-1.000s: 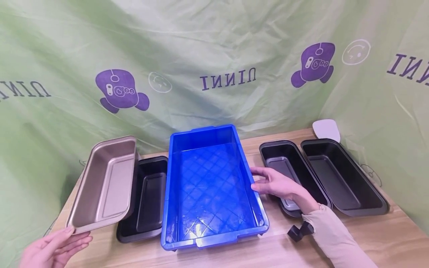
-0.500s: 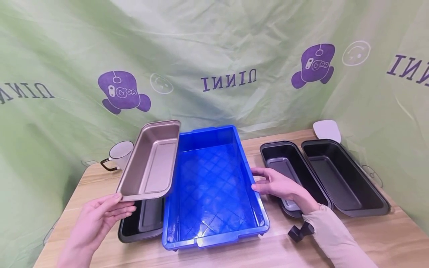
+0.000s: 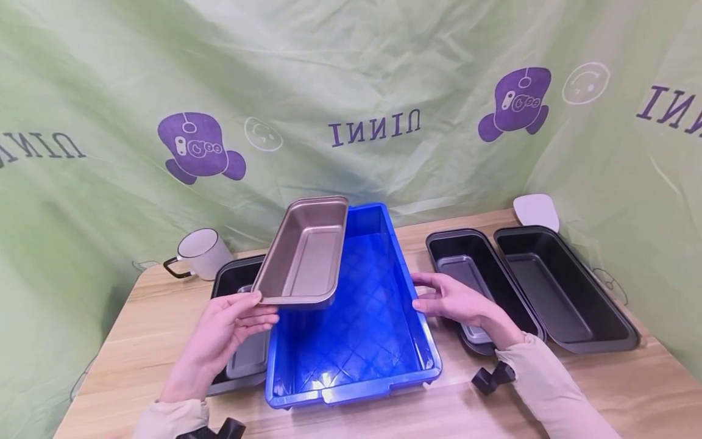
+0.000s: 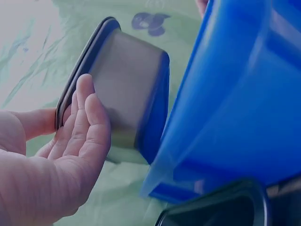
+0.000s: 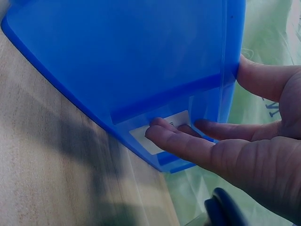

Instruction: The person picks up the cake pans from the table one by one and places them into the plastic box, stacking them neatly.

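My left hand (image 3: 230, 326) pinches a bronze loaf pan (image 3: 315, 259) at its near left corner, thumb on the rim and fingers beneath. That pan hangs tilted over the left part of a blue plastic bin (image 3: 378, 341). In the left wrist view, the outer wall of the loaf pan (image 4: 129, 80) faces the bin (image 4: 225, 108). My right hand (image 3: 452, 299) grips the bin's right side, its thumb at the rim. From the right wrist view, the fingers (image 5: 183, 143) lie along the bin's outer wall, near a white label (image 5: 155, 134).
A black loaf pan (image 3: 222, 385) stands left of the bin, partly covered by my left hand. Two dark loaf pans (image 3: 466, 268) (image 3: 554, 292) stand to the right. A white mug (image 3: 205, 256) is at the back left, and a white flat piece (image 3: 536, 211) at the back right.
My left hand has carried the bronze loaf pan rightward, from above the black pan to over the bin. The white mug has come into sight. My right hand has stayed on the bin.
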### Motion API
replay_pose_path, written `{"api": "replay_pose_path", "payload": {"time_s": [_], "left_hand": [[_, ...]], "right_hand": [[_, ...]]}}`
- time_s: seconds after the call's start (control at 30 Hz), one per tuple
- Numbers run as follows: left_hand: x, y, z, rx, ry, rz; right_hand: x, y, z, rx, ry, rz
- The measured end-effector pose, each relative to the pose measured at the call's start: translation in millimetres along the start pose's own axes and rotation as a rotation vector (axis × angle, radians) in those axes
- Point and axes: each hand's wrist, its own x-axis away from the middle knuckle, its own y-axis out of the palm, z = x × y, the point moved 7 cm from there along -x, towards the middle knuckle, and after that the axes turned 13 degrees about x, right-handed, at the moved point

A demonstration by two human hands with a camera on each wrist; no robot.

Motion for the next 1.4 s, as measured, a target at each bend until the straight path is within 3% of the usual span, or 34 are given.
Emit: {"api": "replay_pose_path", "payload": {"time_s": [0.13,0.37,0.5,0.87,1.27,1.4], "left_hand": [[-10.3,8.8,-5.6,-0.031,-0.039,0.054],[-21.6,14.8,-20.6,-0.076,-0.152,0.209],[-25.8,18.5,-29.8,-0.098,-0.186,0.253],[-24.6,18.7,-42.4,-0.142,-0.194,0.314],[-23.6,19.2,-53.2,-0.218,-0.206,0.312],[-24.6,18.3,-56.3,-0.286,-0.235,0.31]], "right_hand": [[-0.2,0,-1,-0.006,-0.001,-0.004],[-0.7,-1,1,0.0,-0.002,-0.001],[-1.9,-1,3,-0.008,0.005,0.001],[-1.8,0,1,-0.016,0.003,-0.011],[-1.5,-1,0,-0.028,-0.004,-0.021],[-1.9,0,0,-0.012,-0.016,-0.021]]}}
